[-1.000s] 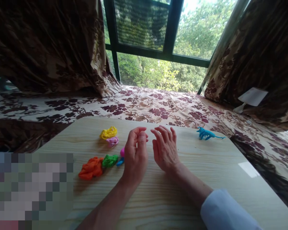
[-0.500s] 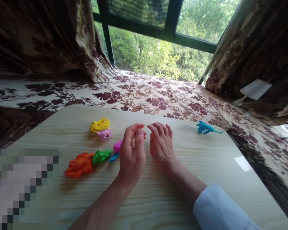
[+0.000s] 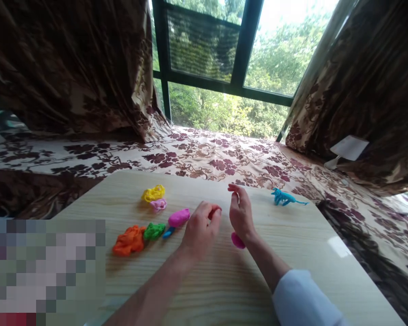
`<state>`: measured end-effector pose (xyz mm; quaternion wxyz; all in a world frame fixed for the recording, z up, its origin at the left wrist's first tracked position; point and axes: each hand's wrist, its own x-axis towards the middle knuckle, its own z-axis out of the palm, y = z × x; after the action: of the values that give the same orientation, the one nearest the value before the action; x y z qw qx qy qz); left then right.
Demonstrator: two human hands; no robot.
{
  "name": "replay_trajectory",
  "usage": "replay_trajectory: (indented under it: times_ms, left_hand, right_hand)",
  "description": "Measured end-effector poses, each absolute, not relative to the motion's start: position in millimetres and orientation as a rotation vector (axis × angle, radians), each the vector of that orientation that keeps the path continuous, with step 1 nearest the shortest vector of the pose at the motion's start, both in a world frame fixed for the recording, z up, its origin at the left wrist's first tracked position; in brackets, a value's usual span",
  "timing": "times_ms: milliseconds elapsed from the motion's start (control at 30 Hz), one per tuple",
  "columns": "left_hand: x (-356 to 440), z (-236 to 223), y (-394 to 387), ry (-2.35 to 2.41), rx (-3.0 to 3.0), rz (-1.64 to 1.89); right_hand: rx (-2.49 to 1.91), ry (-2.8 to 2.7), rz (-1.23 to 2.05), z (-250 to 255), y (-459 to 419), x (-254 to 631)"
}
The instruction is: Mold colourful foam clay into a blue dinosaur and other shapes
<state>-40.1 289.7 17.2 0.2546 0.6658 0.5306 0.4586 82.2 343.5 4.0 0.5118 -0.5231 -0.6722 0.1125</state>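
My left hand [image 3: 202, 228] is over the middle of the table with its fingers curled and the thumb tip close to the index finger. Whether something small sits in that pinch I cannot make out. Just to its right, my right hand [image 3: 240, 212] is held edge-on, fingers extended and slightly bent, with nothing visible in them. A magenta clay disc [image 3: 238, 240] shows beside the right wrist, partly hidden by it. Left of my left hand lie a magenta clay roll [image 3: 178, 218] and a small blue clay piece [image 3: 169, 232].
Green clay [image 3: 154, 231] and an orange clay lump [image 3: 129, 240] lie to the left. Yellow clay strands [image 3: 153, 193] and a pale pink piece [image 3: 158, 205] are behind them. A blue clay animal figure [image 3: 285, 197] stands at the table's [image 3: 292, 262] far right.
My hands, which faced each other, have turned and shifted; the right wrist has rotated edge-on. The magenta disc now shows by the right wrist. The view has tilted up.
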Motion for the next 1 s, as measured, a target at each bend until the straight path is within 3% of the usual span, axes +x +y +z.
replay_trajectory:
  times_ms: [200,667,1000]
  left_hand:
    - [-26,24,275,1.192,1.862,0.951]
    - [5,7,253,1.226,2.133,0.842]
    - [-10,19,270,0.92,1.228,0.895]
  right_hand:
    - [-1.176,-1.468,0.392,24,345,115]
    - [-1.102,-1.335,0.581,12,326,118]
    - [-1.018,-1.649,1.095,24,278,170]
